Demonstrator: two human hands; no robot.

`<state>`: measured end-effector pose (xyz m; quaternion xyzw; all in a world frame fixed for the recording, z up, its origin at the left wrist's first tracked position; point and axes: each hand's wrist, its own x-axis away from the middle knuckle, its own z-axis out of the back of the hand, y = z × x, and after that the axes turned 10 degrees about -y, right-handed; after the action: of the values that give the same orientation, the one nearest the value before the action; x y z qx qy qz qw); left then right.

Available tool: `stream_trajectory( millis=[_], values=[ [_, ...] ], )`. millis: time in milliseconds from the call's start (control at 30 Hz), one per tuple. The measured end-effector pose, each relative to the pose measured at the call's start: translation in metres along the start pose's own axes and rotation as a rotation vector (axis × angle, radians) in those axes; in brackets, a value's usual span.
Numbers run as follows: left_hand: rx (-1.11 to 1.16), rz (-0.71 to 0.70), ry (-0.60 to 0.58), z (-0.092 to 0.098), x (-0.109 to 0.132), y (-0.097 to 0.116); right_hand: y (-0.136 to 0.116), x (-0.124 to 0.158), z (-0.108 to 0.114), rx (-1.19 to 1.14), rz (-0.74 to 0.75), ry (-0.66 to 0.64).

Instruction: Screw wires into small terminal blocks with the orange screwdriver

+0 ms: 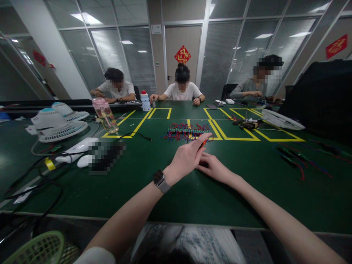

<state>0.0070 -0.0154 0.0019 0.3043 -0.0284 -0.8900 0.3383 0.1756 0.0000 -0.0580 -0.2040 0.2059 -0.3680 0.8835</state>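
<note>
On the green table (pixel 170 198), my left hand (pixel 187 157), with a watch (pixel 161 180) on its wrist, is closed with thumb and fingers round a small orange-red thing (pixel 204 143), too hidden to name. My right hand (pixel 213 167) rests on the table against my left one, its fingers bent and their tips covered, so its hold cannot be made out. Just beyond my hands lies a row of small green circuit boards (pixel 188 130) with red and blue wires.
At left are a fan (pixel 59 126), a pink-lidded bottle (pixel 105 115), black cables (pixel 41 183) and a white device (pixel 77 149). More wired boards (pixel 295 156) and a white keyboard (pixel 282 119) lie at right. Three people sit across the table. A green basket (pixel 41 249) is at the lower left.
</note>
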Motion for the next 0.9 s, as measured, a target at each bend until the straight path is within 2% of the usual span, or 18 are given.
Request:
stream_trajectory(
  millis=[500,767,900],
  values=[
    [-0.05,0.008,0.077,0.0007,0.0012,-0.005,-0.0021,0.0007,0.0018,-0.005,0.01,0.002],
    [0.099,-0.036,0.17,0.0003,0.001,0.0,0.0006,-0.0004,0.0001,0.008,0.005,0.002],
    [0.111,-0.009,0.206,-0.0008,-0.0018,-0.0013,-0.0022,0.0,0.002,0.031,0.001,-0.018]
  ],
)
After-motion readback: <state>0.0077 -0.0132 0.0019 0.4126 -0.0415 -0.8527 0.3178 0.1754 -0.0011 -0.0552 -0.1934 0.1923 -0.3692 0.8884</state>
